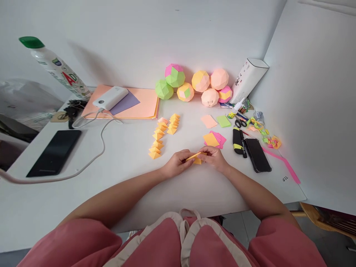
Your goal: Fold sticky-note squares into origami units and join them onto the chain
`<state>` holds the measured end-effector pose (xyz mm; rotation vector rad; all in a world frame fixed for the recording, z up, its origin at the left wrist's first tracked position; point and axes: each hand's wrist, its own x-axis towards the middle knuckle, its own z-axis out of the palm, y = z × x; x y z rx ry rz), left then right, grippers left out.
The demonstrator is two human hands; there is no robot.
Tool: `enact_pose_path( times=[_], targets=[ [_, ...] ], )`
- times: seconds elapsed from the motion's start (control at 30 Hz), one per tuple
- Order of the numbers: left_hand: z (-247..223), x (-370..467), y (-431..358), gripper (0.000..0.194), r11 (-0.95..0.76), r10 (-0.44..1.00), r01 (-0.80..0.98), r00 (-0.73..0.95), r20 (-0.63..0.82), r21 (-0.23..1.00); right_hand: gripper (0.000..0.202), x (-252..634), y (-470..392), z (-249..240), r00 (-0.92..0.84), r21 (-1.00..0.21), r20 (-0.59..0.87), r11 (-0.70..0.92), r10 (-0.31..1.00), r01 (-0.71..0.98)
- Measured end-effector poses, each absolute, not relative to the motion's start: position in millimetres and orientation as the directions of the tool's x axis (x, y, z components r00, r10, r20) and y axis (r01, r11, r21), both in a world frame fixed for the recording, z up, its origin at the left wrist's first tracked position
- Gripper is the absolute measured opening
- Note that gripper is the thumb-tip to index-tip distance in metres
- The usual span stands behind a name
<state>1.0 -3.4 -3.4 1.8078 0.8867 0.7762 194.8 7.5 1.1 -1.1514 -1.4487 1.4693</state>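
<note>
Close to the front of the desk, my left hand and my right hand pinch a partly folded orange paper square between them. Just beyond my right hand lie an orange sheet and pink sheets, overlapping. A peach sheet and a green sheet rest further back. Left of my hands, folded orange paper pieces stand in a row, with a second, shorter row beside it. Part of the paper in my grip is hidden by my fingers.
Faceted paper balls sit along the wall. To the right are scissors, a cutter, a marker, a phone and paper scraps. At left are a dark tablet-like device, a power bank with a cable, and a bottle.
</note>
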Motion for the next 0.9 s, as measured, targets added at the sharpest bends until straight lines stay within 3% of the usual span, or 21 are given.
enact_pose_path(
  times=[0.9],
  targets=[
    [-3.1,0.3,-3.2,0.035,-0.252,0.827,0.204,0.553,0.101,0.946,0.020,197.4,8.1,1.5,-0.374,-0.995,-0.096,-0.078,0.922,0.064]
  ],
)
